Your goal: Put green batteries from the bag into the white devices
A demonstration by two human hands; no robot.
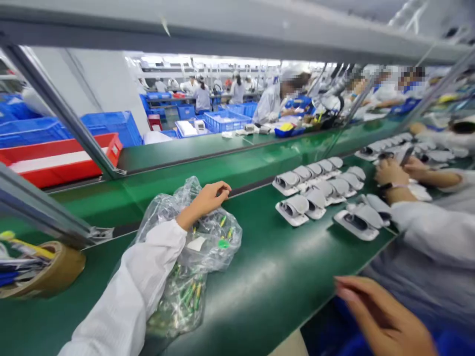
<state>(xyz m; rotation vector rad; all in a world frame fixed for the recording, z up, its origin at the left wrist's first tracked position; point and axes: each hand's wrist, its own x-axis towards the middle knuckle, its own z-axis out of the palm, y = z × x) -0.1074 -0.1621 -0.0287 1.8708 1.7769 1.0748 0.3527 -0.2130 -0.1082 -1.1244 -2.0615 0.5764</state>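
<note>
My left hand (pixel 208 199) hangs over a crumpled clear plastic bag (pixel 218 259). Its fingers are loosely bent and apart, with nothing visible between them. Inside the bag lie many small green and yellow parts (pixel 191 294), a white scrap (pixel 196 243) and a bright green piece (pixel 223 244). My right hand (pixel 388 316) is low at the right, off the front edge of the bench. Its thumb and finger come together at the tips, and I see nothing in them. Rows of grey-white curved housings (pixel 321 190) stand on the green bench to the right of the bag.
A cardboard ring with pens (pixel 63 267) sits at left. A metal post (pixel 63 99) and an overhead beam (pixel 237 34) frame the bench. Beyond is a red tray (pixel 67 154). At right, a co-worker's hands (pixel 391 173) handle a housing; other people work farther back.
</note>
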